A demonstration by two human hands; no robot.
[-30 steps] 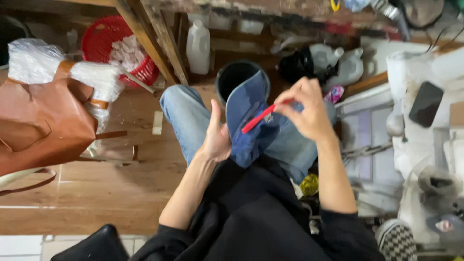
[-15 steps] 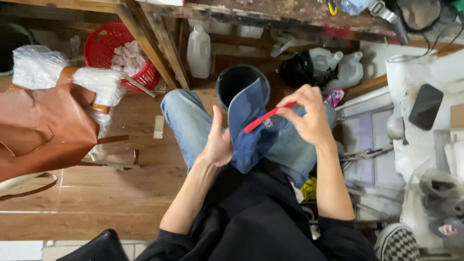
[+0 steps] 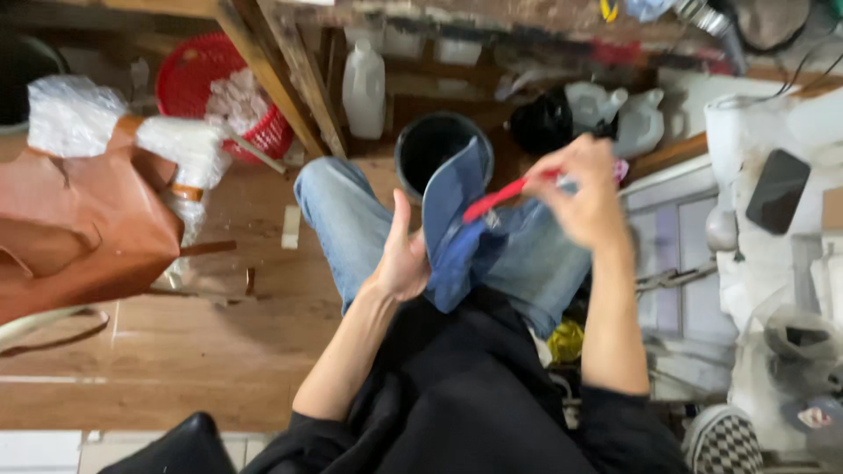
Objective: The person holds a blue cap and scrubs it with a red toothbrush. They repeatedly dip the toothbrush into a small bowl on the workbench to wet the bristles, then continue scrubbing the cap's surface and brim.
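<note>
**Blue fabric piece held over the lap, red tool at its edge**

Blue fabric piece (image 3: 452, 233) stands folded above the person's jeans-clad knees, near the middle of the view.

At 10 o'clock a red plastic basket (image 3: 198, 83) holds crumpled white material. Below it, at 9 o'clock, a tan leather bag (image 3: 79, 233) lies on the wooden floor (image 3: 202, 351) with white plastic bundles on top. At 12 o'clock a white plastic jug (image 3: 363, 88) stands under the workbench, and just right of it a black bucket (image 3: 430, 145) looks dark inside; its contents cannot be told.

Left hand (image 3: 404, 259) grips the fabric's left edge, thumb up, fingers curled behind the cloth. Right hand (image 3: 584, 193), blurred, pinches a thin red tool (image 3: 500, 200) whose tip touches the fabric's upper right side. The fabric sits between both hands, at 3 o'clock from the left hand and 8 o'clock from the right.
</note>
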